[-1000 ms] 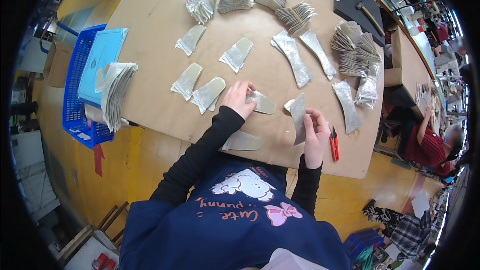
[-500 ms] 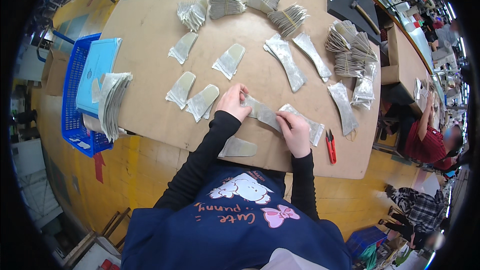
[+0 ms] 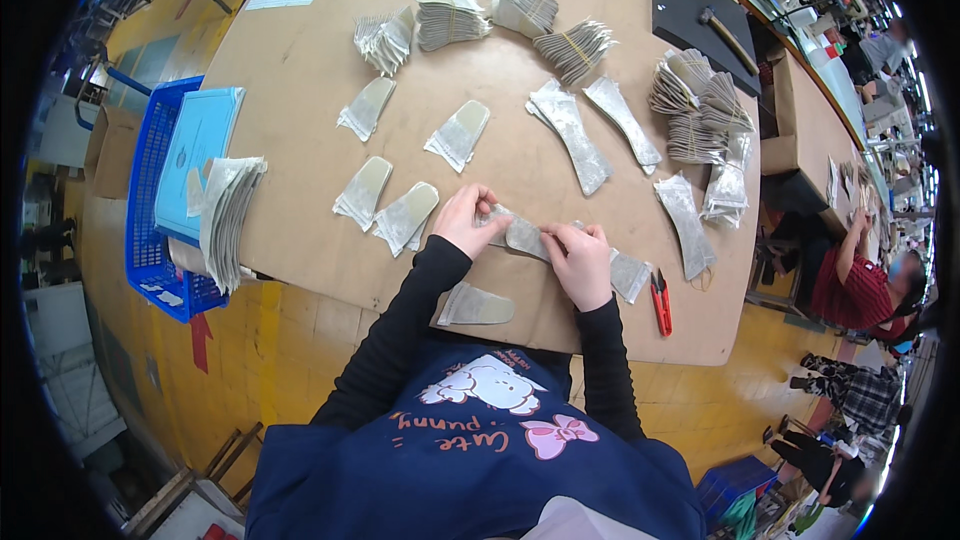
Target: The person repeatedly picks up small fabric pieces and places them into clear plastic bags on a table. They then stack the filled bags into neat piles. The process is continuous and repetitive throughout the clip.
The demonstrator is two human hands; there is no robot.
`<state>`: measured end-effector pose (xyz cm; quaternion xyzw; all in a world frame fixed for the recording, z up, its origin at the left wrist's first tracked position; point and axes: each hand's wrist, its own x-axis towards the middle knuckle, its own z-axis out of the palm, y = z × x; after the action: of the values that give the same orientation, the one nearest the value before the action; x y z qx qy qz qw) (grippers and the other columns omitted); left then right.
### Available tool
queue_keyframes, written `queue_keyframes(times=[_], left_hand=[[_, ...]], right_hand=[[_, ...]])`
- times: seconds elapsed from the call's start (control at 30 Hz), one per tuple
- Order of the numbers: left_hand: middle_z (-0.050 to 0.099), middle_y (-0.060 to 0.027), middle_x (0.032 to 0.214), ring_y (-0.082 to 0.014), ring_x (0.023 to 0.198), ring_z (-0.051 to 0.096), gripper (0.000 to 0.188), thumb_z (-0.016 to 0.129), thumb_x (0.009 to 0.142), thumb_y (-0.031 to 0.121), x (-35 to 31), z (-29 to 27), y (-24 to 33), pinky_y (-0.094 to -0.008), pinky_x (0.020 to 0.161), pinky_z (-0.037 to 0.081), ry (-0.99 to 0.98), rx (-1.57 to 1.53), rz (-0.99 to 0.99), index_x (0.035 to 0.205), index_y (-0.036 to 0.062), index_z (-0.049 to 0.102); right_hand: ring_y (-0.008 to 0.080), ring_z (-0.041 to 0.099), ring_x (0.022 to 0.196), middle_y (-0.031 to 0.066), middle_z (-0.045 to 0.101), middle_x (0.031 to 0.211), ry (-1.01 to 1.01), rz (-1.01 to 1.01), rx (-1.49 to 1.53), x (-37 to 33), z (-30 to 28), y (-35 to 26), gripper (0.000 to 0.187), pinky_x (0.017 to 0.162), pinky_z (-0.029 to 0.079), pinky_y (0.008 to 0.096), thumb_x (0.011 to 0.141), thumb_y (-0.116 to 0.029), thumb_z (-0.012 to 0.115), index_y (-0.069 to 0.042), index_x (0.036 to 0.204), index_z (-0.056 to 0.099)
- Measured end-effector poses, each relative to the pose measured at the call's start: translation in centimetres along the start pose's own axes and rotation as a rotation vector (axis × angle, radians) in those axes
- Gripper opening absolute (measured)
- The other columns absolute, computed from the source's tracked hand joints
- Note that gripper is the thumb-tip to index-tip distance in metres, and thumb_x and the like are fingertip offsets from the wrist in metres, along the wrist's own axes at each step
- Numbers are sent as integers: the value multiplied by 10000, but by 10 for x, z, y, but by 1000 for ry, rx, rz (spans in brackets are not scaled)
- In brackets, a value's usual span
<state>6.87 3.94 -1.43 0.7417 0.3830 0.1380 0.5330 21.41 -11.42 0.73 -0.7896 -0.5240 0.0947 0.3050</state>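
Head view. Clock directions are taken from the hands, 12 pointing away from the wearer. Left hand (image 3: pixel 466 221): thumb and fingers closed on a pale piece (image 3: pixel 496 213). Right hand (image 3: pixel 580 258): thumb and finger pinch a gray strip (image 3: pixel 525 239). This strip lies between the 2 hands, its rounded end overlapping the pale piece; the rest is partly hidden by the fingers. A flat piece (image 3: pixel 630 275) shows past the right hand at 4 o'clock, lying on the table (image 3: pixel 340 260).

Also at 4 o'clock, farther out: red snips (image 3: pixel 661 306). At 7 o'clock, near the table edge: 1 loose piece (image 3: pixel 478 307). From 10 to 11 o'clock: 4 tapered pieces (image 3: pixel 458 137), apart from the hands. From 11 to 1 o'clock, beyond these: 4 stacks (image 3: pixel 451 22). At 2 o'clock: more bundles (image 3: pixel 700 108). Between 1 and 2 o'clock, far off: a hammer (image 3: pixel 732 41) on a black board (image 3: pixel 690 0). At 9 o'clock: an upright stack (image 3: pixel 228 225) beside a blue basket (image 3: pixel 150 185).
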Motion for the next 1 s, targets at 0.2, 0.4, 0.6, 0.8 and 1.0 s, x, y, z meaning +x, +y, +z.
queue_keyframes(times=[0.2,0.4,0.6,0.8,1.0], left_hand=[[584,-45,894,-252,878,566,303,805,712,214,-8,23,4,-409,767,448,201,310,86,902,116,590],[592,-5,899,-240,909,563,290,808,706,214,-8,20,2,-414,786,435,200,286,83,891,141,597],[614,-34,916,-241,894,569,302,798,739,192,-6,14,-5,-386,806,458,142,263,167,970,104,624],[598,-21,954,-97,940,566,322,690,924,136,-51,-16,-17,-256,825,464,-106,-259,-10,1206,51,559],[680,-56,713,-119,609,644,173,692,887,125,-110,-28,-15,-279,605,509,-299,-145,-341,1002,23,614]], right_hand=[[289,637,803,107,690,906,-20,89,165,-2,-3,3,93,819,449,402,888,-113,657,-55,939,708],[301,596,1017,104,637,1003,126,303,76,-22,-31,32,219,852,478,411,870,-115,683,-54,1080,680],[306,621,901,143,629,943,237,508,58,-57,-42,55,183,805,488,368,913,-112,655,-23,1072,665],[104,572,875,45,630,963,791,526,342,-74,-67,45,181,772,460,246,1005,-146,594,27,1026,643],[85,530,687,8,646,802,136,454,430,-79,-64,-1,95,717,419,243,863,-94,740,-25,897,686]])
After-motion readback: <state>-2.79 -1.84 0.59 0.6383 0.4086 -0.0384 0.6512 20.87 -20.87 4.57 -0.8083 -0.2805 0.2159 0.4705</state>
